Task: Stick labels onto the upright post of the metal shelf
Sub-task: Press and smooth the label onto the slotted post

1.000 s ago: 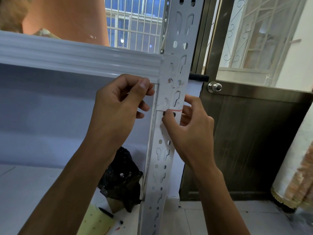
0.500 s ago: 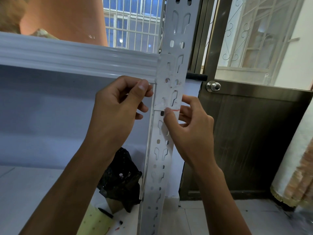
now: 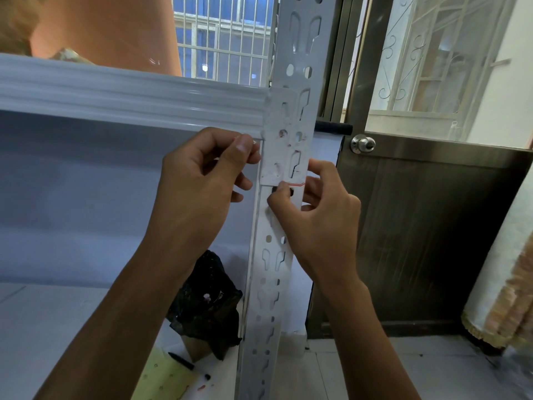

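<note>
The white perforated upright post (image 3: pixel 269 272) of the metal shelf runs down the middle of the head view. A white label (image 3: pixel 284 157) is stuck on it just below the shelf beam (image 3: pixel 129 102). Directly beneath sits a second label with a red line (image 3: pixel 295 188). My right hand (image 3: pixel 320 226) pinches it: the thumb presses it against the post's front, and the fingers curl round the post's right edge. My left hand (image 3: pixel 199 192) is at the post's left edge, its fingers curled. Thumb and forefinger pinch a small pale scrap (image 3: pixel 253 142).
A black plastic bag (image 3: pixel 207 307), a black pen (image 3: pixel 181 360) and a yellow-green sheet (image 3: pixel 161 379) lie on the lower shelf board. A dark door (image 3: pixel 432 232) with a round knob (image 3: pixel 362 144) stands to the right. Barred windows are behind, and a rolled cloth (image 3: pixel 504 284) leans at far right.
My right thumb has slid slightly down and left over the lower label, showing more of its red line. My left hand has stayed by the post's edge.
</note>
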